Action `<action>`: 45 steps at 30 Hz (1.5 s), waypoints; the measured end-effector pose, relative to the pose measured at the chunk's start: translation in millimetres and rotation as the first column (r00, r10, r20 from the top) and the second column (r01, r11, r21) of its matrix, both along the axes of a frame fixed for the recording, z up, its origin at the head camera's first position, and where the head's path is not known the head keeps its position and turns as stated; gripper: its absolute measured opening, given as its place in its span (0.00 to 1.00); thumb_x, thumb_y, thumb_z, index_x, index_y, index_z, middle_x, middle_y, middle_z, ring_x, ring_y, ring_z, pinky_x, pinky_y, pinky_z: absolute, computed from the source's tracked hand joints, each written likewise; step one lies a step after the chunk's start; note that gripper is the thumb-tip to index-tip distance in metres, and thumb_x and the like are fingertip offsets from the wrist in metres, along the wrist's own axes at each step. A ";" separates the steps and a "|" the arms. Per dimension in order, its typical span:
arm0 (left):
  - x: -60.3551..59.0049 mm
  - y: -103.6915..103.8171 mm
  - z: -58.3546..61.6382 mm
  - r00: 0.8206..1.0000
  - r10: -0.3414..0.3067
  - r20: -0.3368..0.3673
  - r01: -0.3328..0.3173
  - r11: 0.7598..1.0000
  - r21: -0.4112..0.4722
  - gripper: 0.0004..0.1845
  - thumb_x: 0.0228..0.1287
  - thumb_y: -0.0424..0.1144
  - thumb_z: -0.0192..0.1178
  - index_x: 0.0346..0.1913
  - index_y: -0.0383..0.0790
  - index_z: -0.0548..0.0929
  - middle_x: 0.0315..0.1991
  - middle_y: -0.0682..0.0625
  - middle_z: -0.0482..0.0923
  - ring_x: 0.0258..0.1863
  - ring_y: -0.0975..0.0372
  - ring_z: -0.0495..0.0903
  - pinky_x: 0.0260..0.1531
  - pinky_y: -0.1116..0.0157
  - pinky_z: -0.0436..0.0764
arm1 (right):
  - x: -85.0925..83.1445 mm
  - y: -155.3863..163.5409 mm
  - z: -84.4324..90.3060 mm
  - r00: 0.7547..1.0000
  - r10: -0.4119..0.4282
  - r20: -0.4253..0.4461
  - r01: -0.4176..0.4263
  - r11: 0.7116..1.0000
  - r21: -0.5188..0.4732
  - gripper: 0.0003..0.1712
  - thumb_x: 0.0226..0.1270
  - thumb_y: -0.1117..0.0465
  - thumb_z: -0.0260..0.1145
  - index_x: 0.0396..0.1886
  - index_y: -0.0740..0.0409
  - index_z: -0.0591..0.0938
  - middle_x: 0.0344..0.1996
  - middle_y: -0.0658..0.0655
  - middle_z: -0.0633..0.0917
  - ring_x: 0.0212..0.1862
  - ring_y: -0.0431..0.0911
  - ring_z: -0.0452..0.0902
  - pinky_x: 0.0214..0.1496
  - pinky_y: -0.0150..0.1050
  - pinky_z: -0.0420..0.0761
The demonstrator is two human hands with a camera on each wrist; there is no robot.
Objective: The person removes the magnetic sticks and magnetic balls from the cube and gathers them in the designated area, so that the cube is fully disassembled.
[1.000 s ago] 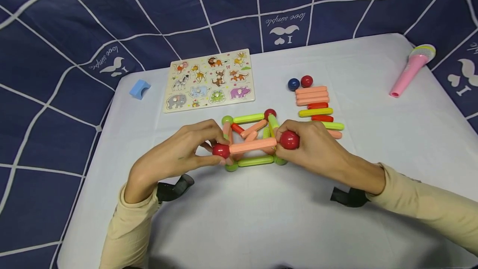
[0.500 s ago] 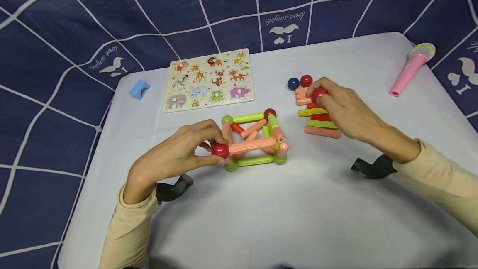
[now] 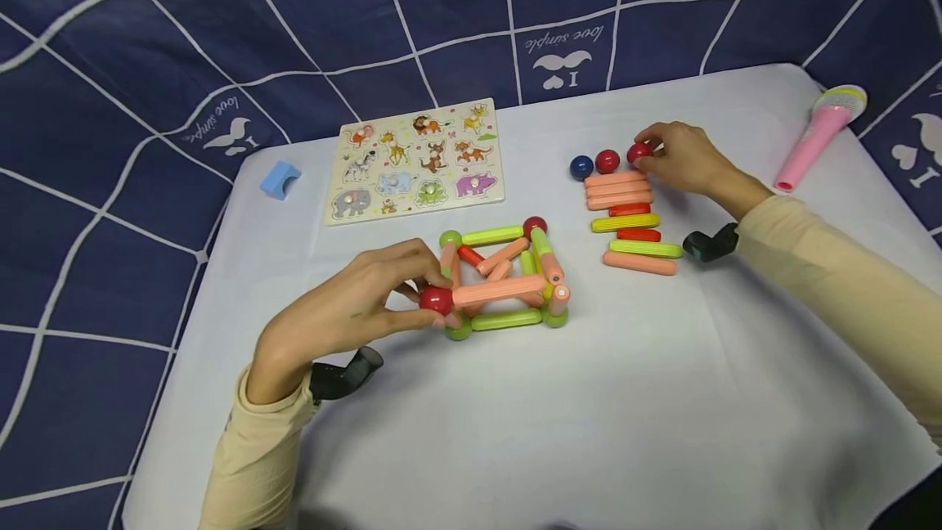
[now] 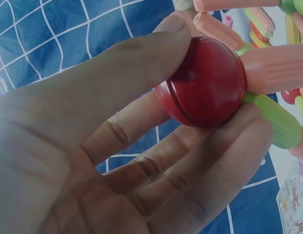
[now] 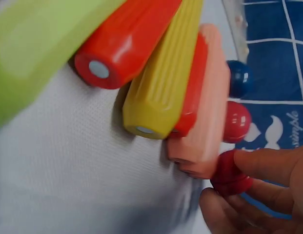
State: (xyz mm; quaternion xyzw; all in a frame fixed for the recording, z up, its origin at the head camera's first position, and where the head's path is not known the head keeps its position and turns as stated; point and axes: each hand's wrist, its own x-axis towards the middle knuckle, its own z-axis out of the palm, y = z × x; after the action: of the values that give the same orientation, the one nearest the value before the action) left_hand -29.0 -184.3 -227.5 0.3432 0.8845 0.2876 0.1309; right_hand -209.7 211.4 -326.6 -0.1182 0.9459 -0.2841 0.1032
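Note:
My left hand (image 3: pixel 375 289) pinches a red ball (image 4: pixel 210 80) between thumb and fingers. From that ball a salmon rod (image 3: pixel 500 289) reaches right, along the near side of a frame built of rods and balls. The frame has green balls (image 3: pixel 555 317) at its corners and a far red ball (image 3: pixel 535 226); loose-looking rods lie inside it. At the back right, my right hand (image 3: pixel 680 155) pinches another red ball (image 5: pixel 230 173), beside the end of the salmon rods (image 5: pixel 205 107). A second red ball (image 3: pixel 607 161) and a blue ball (image 3: pixel 581 168) sit just left of it.
A row of salmon, red, yellow and green rods (image 3: pixel 625 223) lies right of the frame. Behind stands an animal puzzle board (image 3: pixel 415 162). A blue block (image 3: pixel 280 180) is at the far left, a pink toy microphone (image 3: pixel 820 137) at the far right.
My right hand has left the frame's near right corner with the red ball, moving right and back to beside the other balls. The left hand keeps its place.

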 end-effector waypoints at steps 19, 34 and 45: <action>-1.3 -1.6 1.4 1.000 -0.001 0.006 0.001 1.000 -0.005 0.14 0.57 0.42 0.73 0.45 0.46 0.84 0.42 0.59 0.76 0.39 0.68 0.76 0.40 0.68 0.81 | 86.6 -74.9 72.1 0.927 0.256 -0.275 -0.305 0.940 -0.153 0.19 0.71 0.58 0.63 0.58 0.59 0.82 0.48 0.55 0.85 0.50 0.48 0.79 0.53 0.49 0.77; -1.6 -1.5 -0.2 1.000 -0.014 -0.001 0.014 1.000 0.017 0.13 0.56 0.39 0.74 0.44 0.46 0.84 0.42 0.59 0.77 0.40 0.68 0.77 0.40 0.66 0.82 | 155.5 -152.6 69.2 0.683 0.667 -0.298 -0.713 0.698 -0.070 0.15 0.72 0.54 0.64 0.52 0.55 0.85 0.44 0.47 0.84 0.49 0.43 0.77 0.60 0.39 0.76; -1.5 -1.0 0.9 1.000 0.011 -0.013 -0.011 1.000 0.010 0.12 0.55 0.38 0.74 0.42 0.46 0.85 0.40 0.59 0.77 0.39 0.68 0.77 0.40 0.67 0.81 | 152.3 -119.7 76.4 0.746 0.529 -0.405 -0.626 0.764 -0.155 0.18 0.69 0.58 0.67 0.57 0.55 0.83 0.50 0.47 0.82 0.48 0.40 0.77 0.48 0.34 0.80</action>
State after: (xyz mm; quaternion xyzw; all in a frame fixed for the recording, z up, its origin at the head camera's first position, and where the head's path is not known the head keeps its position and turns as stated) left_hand -30.5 -185.3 -226.6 0.3408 0.8858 0.2905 0.1218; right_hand -57.4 91.6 -250.1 -0.4681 0.8138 -0.3443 0.0056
